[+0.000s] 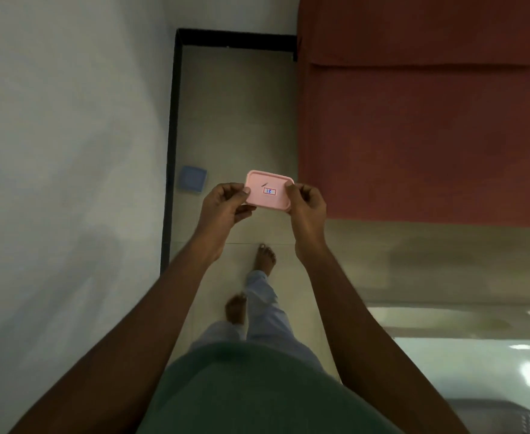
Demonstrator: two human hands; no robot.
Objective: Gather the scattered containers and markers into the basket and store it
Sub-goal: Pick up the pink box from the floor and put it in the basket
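A pink rectangular container (pixel 268 191) with a small label reading "18" is held up in front of me. My left hand (pixel 226 205) grips its left edge and my right hand (pixel 307 208) grips its right edge. A blue square container (pixel 193 179) lies on the tiled floor by the wall, just left of my left hand. At the bottom right corner a grey perforated basket (pixel 529 422) shows only in part. No markers are visible.
A white wall (pixel 69 183) with a black skirting runs along the left. A red sofa (pixel 429 120) fills the upper right. A narrow strip of tiled floor (pixel 241 120) lies between them, where my bare feet stand.
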